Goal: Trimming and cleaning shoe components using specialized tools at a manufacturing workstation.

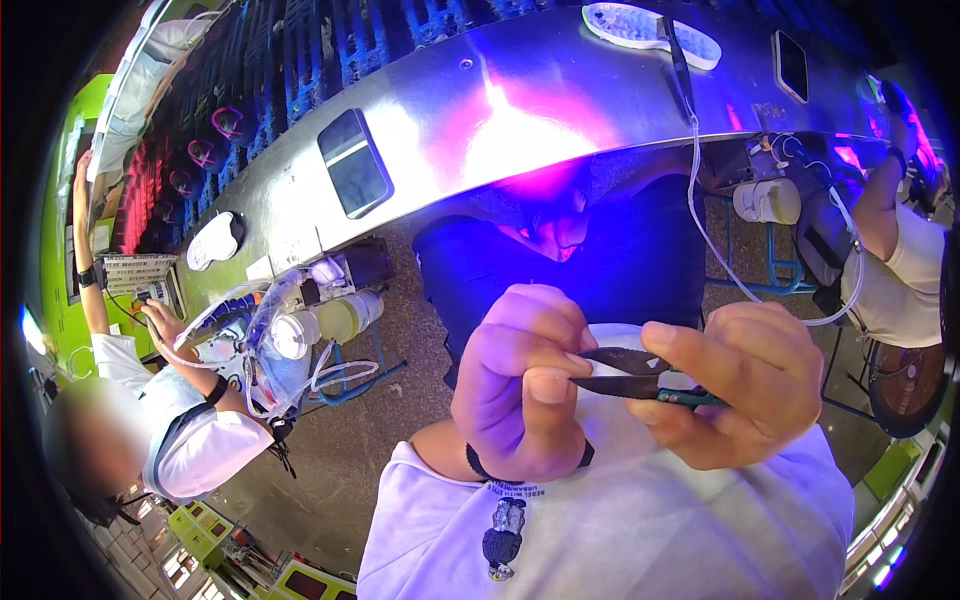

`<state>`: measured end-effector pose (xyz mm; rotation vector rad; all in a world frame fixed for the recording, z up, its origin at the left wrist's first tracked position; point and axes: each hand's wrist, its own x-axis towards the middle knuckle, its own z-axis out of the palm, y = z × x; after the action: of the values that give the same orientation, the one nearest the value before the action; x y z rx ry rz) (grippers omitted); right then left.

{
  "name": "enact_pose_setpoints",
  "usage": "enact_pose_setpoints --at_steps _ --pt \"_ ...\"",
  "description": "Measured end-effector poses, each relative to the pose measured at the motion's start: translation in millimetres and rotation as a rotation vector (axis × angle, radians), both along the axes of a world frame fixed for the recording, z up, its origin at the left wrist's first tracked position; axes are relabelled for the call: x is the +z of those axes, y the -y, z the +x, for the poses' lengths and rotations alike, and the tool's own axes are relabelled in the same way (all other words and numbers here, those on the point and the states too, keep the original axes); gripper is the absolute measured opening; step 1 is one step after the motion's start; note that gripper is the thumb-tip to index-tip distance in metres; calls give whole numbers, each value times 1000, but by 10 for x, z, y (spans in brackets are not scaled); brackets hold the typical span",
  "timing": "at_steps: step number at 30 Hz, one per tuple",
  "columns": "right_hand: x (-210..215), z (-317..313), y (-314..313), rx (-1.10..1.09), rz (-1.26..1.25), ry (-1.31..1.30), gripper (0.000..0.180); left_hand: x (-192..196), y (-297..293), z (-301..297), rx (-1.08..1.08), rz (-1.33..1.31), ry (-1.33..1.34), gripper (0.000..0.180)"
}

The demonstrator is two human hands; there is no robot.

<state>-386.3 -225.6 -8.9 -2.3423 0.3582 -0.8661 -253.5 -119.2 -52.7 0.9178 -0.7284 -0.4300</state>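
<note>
In front of my white shirt, my right hand (745, 385) grips a pair of thread snips (625, 386) with dark blades and a teal handle part. The blades stand apart and point at my left hand (525, 375). My left hand is closed, its thumb and forefinger brought together right at the blade tips. Whether those fingers touch the blades or pinch something small between them I cannot tell.
Beyond my lap runs a shiny metal bench (430, 140) with a phone (356, 165), another phone (790, 66), a white shoe sole (630, 25) and a corded dark tool (677, 62). White tubs (297, 334) and hoses stand left. Co-workers sit on both sides.
</note>
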Motion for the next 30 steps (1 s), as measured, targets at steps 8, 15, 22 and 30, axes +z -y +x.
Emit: enact_pose_setpoints --at_steps 8,15,22,30 --pt "40 -85 108 -10 -30 -59 42 -36 -9 -27 -55 -7 82 15" --pt "-35 -80 100 50 -6 -44 43 19 -27 68 -296 101 -315 19" --pt "-116 -100 159 52 101 18 42 61 -11 86 -433 188 -344 23" --pt "-92 -125 220 99 118 -22 40 -5 3 66 -492 98 -490 17"
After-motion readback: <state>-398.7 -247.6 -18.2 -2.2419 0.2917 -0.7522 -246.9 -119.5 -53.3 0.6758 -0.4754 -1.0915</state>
